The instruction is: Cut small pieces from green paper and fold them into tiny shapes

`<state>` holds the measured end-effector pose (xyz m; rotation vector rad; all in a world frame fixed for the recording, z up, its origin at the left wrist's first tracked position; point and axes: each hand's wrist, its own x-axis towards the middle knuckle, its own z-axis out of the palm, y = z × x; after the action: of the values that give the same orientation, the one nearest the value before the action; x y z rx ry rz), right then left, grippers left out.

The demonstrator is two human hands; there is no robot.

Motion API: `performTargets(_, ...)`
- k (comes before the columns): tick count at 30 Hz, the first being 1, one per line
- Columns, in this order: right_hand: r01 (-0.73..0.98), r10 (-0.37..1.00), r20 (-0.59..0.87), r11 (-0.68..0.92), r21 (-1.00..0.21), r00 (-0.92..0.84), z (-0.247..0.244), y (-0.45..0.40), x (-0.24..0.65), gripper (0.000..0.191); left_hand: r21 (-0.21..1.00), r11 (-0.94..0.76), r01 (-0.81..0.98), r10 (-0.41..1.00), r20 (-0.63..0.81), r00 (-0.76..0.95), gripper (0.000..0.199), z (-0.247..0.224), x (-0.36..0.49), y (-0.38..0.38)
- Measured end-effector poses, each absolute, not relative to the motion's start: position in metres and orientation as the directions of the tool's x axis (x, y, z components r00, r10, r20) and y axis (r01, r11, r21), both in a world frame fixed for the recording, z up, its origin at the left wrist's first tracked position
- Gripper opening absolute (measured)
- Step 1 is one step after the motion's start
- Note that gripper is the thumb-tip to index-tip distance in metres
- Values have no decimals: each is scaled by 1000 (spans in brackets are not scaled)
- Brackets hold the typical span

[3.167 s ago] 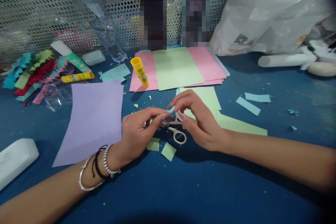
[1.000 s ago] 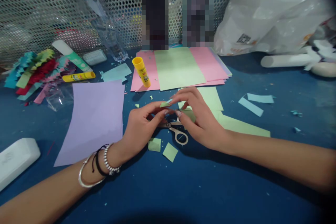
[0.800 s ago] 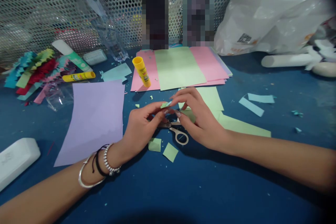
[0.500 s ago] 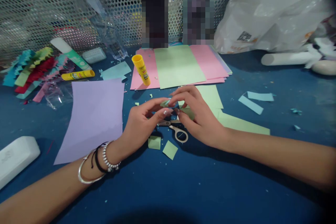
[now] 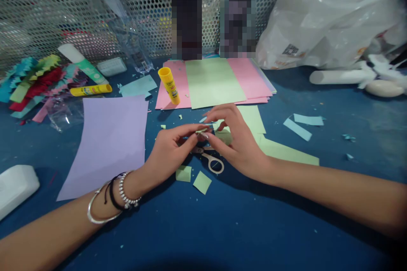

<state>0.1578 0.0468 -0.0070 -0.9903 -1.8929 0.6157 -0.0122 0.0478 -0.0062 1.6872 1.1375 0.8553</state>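
My left hand (image 5: 173, 144), wearing bracelets at the wrist, pinches a small piece of green paper (image 5: 201, 131) between thumb and index finger. Much of that piece is hidden by fingertips. My right hand (image 5: 237, 137) is curved close against it from the right. Its thumb tip meets the left fingertips at the paper, while its index finger is raised above, apart from the thumb. Beneath the hands lie scissors (image 5: 215, 165), partly covered, with one pale handle loop showing. Two small green paper squares (image 5: 183, 174) rest just in front of the scissors.
A purple sheet (image 5: 110, 139) lies left. Behind stand a yellow glue stick (image 5: 170, 87) and stacked pink paper (image 5: 248, 76) with a green sheet (image 5: 214, 84) on top. Green offcuts (image 5: 289, 151) and blue strips (image 5: 297, 129) lie right. A plastic bag (image 5: 318, 21) sits back right.
My left fingers have closed more tightly on the green paper piece, and it shows less. My right thumb has moved left to it, with the index finger lifted. The view has shifted slightly.
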Motion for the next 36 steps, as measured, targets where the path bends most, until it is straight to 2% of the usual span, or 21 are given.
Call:
performTargets(4, 402, 830, 467, 557, -727, -305, -7, 47, 160, 14, 893, -212, 398, 927, 55, 371, 23, -6, -14, 48)
performTargets(10, 370, 820, 498, 572, -732, -283, -7, 47, 163, 15, 925, -160, 343, 936, 32, 350, 27, -5, -14, 48)
performTargets(15, 373, 828, 474, 559, -741, -299, -6, 48, 163, 14, 892, -227, 392, 934, 85, 346, 27, -7, -16, 48)
performTargets(24, 364, 842, 433, 532, -764, -322, -5, 48, 163, 15, 910, -218, 354, 934, 89, 347, 28, -7, -17, 47)
performTargets(33, 345, 852, 421, 515, -785, -312, -6, 49, 163, 20, 857, -292, 425, 924, 139, 355, 27, -5, -17, 47)
performTargets(36, 326, 845, 431, 524, -787, -317, -7, 50, 163, 20, 903, -241, 355, 929, 110, 352, 26, -4, -18, 47)
